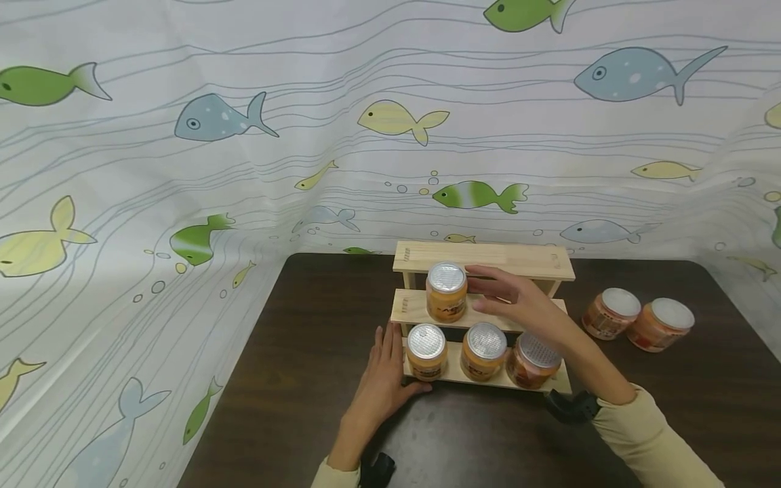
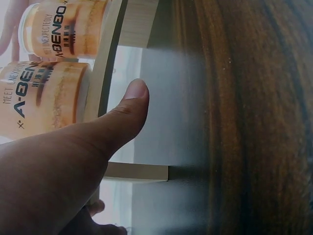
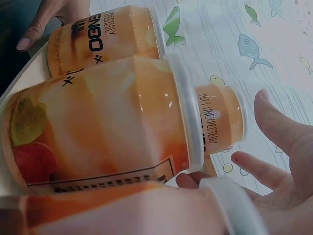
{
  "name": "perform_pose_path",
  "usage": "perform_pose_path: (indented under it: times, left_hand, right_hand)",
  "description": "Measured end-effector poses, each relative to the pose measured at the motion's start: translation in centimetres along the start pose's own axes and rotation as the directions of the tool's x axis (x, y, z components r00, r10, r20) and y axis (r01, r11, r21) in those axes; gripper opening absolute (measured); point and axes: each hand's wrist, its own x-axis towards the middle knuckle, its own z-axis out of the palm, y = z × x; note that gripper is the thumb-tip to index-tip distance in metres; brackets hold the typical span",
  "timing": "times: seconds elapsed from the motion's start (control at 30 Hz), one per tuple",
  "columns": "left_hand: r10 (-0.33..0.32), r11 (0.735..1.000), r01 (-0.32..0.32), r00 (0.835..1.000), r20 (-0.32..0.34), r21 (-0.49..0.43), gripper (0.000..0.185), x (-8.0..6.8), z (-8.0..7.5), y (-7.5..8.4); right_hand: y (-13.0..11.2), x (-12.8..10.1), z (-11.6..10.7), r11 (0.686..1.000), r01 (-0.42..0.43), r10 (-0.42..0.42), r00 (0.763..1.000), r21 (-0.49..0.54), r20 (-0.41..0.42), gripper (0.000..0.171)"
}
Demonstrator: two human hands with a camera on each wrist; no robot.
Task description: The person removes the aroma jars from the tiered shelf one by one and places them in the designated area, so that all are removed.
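At the near side, a dark table is being overhung by a left sleeve and a right sleeve. The left end of a wooden shelf is being met by the left hand. Its fingers are being held straight along that end, and its thumb is being pointed across the front; whether the thumb is touching the wood cannot be told.

On the bottom board, three jars are being carried in a row: a left jar, a centre jar and a right jar, the last being partly covered by the right forearm.

Above and behind, an upper jar is being borne upright near the left end of the middle board. It is being flanked on its right by the right hand, whose fingers and thumb are being held spread. No pinch is being applied; fingertip contact cannot be confirmed.

On the table, to the right of the shelf, two further jars are being grouped side by side. The far side is being screened by a fish-patterned cloth.
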Motion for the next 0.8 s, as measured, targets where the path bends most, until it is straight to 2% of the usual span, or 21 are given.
perform_pose_path:
  times: [0.2, 0.57, 0.8]
  left_hand:
    - [-0.002, 1.0, 0.002, 1.0, 0.012, -0.01, 0.128, 0.1, 0.0, 0.1]
    - [0.006, 0.999, -0.006, 1.0, 0.005, -0.039, 0.127, -0.4, 0.1, 0.0]
    - [0.021, 0.999, -0.021, 1.0, -0.006, -0.036, 0.128, -0.1, 0.2, 0.0]
  right_hand:
    - [0.0, 0.5, 0.3, 1.0, -0.005, 0.005, 1.0, 0.009, -0.003, 0.068]
    - [0.1, 1.5, 1.2, 0.999, -0.002, 0.001, 1.0, 0.04, 0.011, 0.072]
    - [0.0, 1.7, 1.5, 0.999, 0.002, -0.002, 1.0, 0.053, -0.003, 0.075]
